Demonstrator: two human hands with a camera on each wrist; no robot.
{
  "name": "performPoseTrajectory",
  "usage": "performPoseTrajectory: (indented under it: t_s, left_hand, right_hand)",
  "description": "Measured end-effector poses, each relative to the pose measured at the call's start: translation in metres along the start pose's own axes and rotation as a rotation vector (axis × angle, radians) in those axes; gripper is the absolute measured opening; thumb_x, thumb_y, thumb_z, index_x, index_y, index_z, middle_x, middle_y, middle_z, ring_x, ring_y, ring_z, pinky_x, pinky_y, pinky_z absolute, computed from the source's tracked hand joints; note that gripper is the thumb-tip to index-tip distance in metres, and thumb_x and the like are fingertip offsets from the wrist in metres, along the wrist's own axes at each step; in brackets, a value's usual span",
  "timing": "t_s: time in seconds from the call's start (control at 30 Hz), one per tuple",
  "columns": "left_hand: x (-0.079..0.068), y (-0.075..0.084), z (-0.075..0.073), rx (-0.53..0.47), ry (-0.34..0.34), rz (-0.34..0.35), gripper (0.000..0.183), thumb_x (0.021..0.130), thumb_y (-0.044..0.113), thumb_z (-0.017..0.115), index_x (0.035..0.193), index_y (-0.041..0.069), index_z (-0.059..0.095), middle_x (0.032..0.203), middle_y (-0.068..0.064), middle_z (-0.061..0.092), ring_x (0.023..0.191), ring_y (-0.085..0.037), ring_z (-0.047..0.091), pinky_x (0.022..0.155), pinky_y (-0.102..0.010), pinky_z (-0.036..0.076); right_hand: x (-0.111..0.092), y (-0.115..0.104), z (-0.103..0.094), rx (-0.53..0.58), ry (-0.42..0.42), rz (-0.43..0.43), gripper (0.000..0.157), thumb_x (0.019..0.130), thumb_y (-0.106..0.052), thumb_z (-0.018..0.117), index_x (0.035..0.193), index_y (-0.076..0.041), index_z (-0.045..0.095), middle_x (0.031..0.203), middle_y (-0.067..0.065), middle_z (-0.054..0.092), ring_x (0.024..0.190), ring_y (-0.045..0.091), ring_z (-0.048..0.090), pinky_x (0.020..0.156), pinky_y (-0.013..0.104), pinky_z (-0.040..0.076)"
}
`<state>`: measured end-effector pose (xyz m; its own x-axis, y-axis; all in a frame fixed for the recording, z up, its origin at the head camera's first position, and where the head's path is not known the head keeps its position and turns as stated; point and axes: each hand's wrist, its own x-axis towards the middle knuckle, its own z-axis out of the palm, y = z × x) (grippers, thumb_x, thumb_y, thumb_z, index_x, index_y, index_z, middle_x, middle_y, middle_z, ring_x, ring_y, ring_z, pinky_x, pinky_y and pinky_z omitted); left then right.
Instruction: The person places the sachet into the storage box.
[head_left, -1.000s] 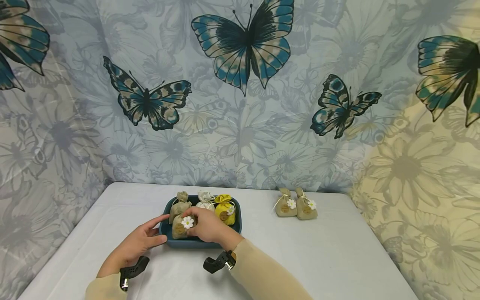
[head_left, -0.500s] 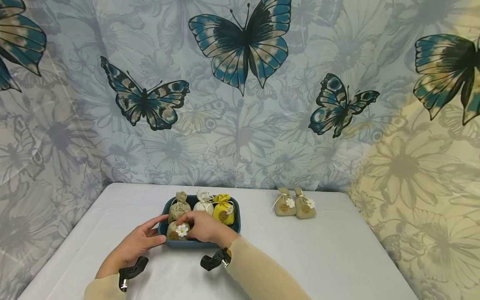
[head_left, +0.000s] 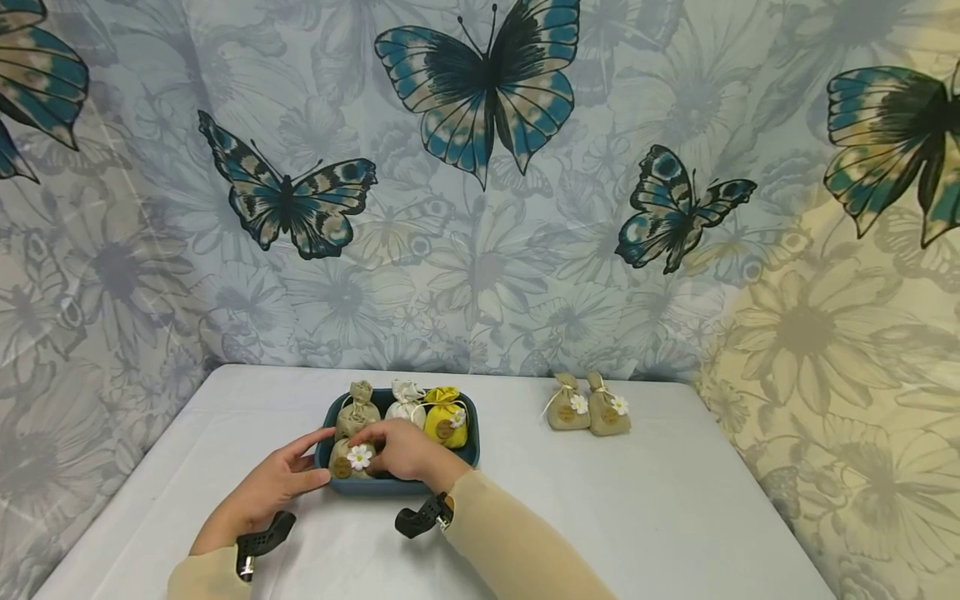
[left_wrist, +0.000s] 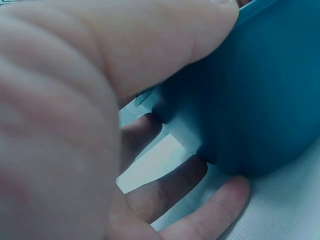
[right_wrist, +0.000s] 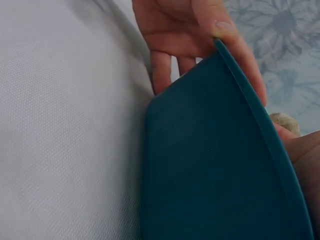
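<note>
In the head view, my right hand [head_left: 405, 452] reaches into the blue rectangular bin [head_left: 405, 486] and grips a small beige drawstring sachet [head_left: 343, 460] with a white daisy, at the front left corner. My left hand [head_left: 273, 483] holds the bin's left end. In the right wrist view, the left thumb [right_wrist: 220, 25] lies on the rim's corner, and other fingers reach along the outer wall [right_wrist: 200, 150]. Behind the gripped sachet stands another beige sachet [head_left: 358, 413]. A white sachet [head_left: 406, 403] and a yellow sachet [head_left: 446, 423] stand at the bin's back. My right fingertips are partly hidden.
Two more beige sachets [head_left: 567, 408] with daisies stand side by side at the table's back right. White cloth covers the table [head_left: 675, 500]. A butterfly-print curtain [head_left: 487, 292] hangs behind it and along the sides.
The right hand has lowered the beige sachet and shifted it left, into the bin's front left corner. The left hand stays at the bin's end.
</note>
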<state>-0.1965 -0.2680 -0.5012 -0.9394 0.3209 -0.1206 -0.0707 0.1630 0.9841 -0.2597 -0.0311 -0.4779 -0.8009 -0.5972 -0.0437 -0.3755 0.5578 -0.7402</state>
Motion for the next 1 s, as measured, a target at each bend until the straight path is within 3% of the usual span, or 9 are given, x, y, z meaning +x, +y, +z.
performPoseTrajectory:
  t_s: [0.27,0.5,0.73,0.9,1.0]
  left_hand:
    - [0.000,0.000,0.000,-0.001,-0.005,0.003,0.073,0.097,0.017,0.068,0.158,0.009,0.029,0.161,-0.027,0.006,0.141,-0.053,0.011,0.104,-0.063,0.034]
    - [0.000,0.001,-0.001,0.003,-0.003,-0.001,0.074,0.097,0.017,0.069,0.158,0.008,0.028,0.161,-0.027,0.006,0.142,-0.053,0.010,0.104,-0.064,0.032]
    - [-0.001,0.001,-0.001,0.021,-0.018,0.012,0.074,0.098,0.017,0.067,0.158,0.006,0.026,0.160,-0.029,0.008,0.141,-0.053,0.012,0.103,-0.059,0.037]
    - [-0.001,0.001,0.000,0.015,-0.017,0.009,0.073,0.098,0.018,0.067,0.158,0.006,0.026,0.161,-0.027,0.004,0.142,-0.054,0.008,0.105,-0.062,0.033]
    - [-0.001,0.002,-0.001,0.006,-0.015,0.009,0.073,0.098,0.017,0.067,0.158,0.007,0.026,0.162,-0.026,0.002,0.141,-0.055,0.005,0.105,-0.063,0.032]
  right_hand:
    - [-0.003,-0.005,-0.005,-0.090,-0.034,-0.036,0.044,0.081,-0.006,0.083,0.119,-0.027,0.075,0.093,-0.016,0.065,0.080,0.002,0.056,0.070,0.021,0.047]
    - [-0.013,-0.012,-0.023,-0.168,-0.125,-0.066,0.055,0.083,-0.006,0.081,0.131,-0.031,0.069,0.123,-0.020,0.063,0.110,0.000,0.056,0.085,0.022,0.047]
    - [-0.021,-0.009,-0.039,-0.047,-0.165,-0.034,0.061,0.084,-0.005,0.079,0.137,-0.030,0.063,0.130,-0.012,0.063,0.118,0.008,0.057,0.082,0.026,0.051]
    - [-0.028,-0.007,-0.052,0.064,-0.145,0.022,0.061,0.083,-0.010,0.081,0.137,-0.034,0.063,0.128,-0.003,0.064,0.120,0.015,0.057,0.076,0.027,0.052]
    - [-0.033,-0.006,-0.063,0.198,-0.127,0.043,0.061,0.084,-0.008,0.079,0.138,-0.030,0.062,0.129,0.003,0.063,0.109,0.018,0.064,0.078,0.032,0.054]
